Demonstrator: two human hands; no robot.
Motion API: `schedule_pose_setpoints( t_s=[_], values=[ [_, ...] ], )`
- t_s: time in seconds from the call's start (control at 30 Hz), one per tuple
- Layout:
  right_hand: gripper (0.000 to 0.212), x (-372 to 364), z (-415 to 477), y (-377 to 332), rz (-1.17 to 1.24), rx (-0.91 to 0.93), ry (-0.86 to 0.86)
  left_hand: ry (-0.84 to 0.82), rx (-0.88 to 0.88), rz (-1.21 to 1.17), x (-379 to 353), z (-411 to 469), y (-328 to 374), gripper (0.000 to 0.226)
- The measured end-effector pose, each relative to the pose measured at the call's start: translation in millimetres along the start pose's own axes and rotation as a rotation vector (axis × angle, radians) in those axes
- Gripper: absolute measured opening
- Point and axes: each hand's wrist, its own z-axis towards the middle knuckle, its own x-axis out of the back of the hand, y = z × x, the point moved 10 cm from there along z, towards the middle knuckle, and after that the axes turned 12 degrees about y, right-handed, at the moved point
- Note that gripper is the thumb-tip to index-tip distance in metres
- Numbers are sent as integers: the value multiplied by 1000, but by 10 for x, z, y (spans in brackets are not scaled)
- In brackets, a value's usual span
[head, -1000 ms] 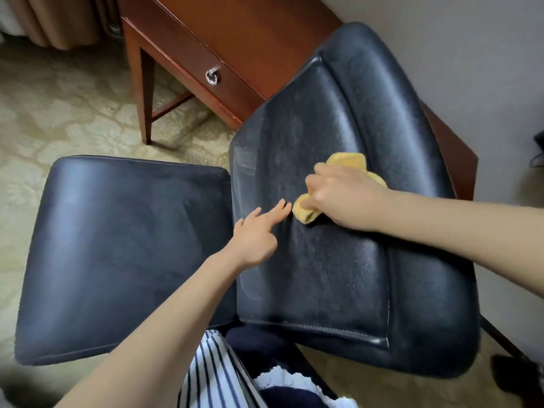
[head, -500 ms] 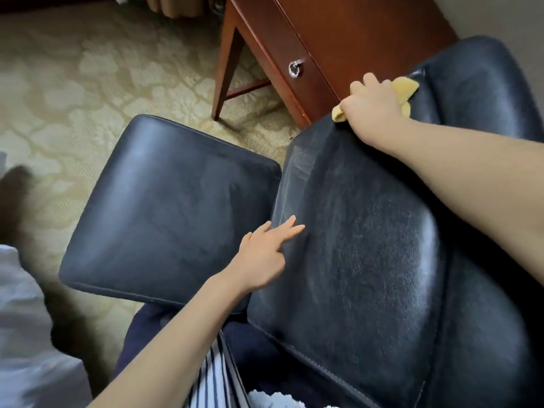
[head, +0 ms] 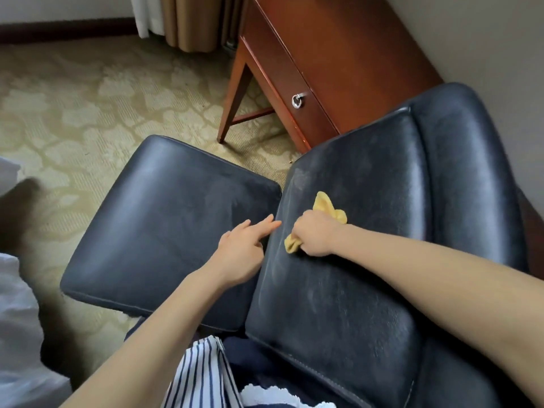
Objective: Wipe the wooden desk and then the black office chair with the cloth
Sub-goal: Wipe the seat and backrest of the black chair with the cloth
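Note:
The black office chair fills the middle of the view, its seat cushion [head: 167,231] on the left and its backrest [head: 382,216] on the right. My right hand [head: 316,237] grips a bunched yellow cloth [head: 325,207] and holds it against the left part of the backrest. My left hand [head: 241,254] lies at the seam between seat and backrest, fingers straight and touching the backrest's edge. The wooden desk [head: 332,54] stands behind the chair against the wall.
A drawer with a silver ring pull [head: 298,100] faces out from the desk. Patterned carpet [head: 88,98] spreads to the left, with curtains [head: 188,22] at the back. White bedding [head: 17,334] lies at the left edge. A grey wall [head: 485,39] stands to the right.
My right hand has drawn the cloth from the backrest's top edge near the desk down to its lower left part. My left hand has stayed at the seam.

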Motion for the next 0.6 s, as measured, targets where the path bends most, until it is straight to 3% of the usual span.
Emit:
schedule_pose_setpoints(
  t_s=[0.3, 0.6],
  values=[
    [19, 209, -1077, -793, 139, 111, -111, -167, -144, -3, -254, 112, 487, 72],
    [22, 416, -1839, -829, 205, -8, -171, -297, -172, -42, -672, 200, 703, 83]
  ],
)
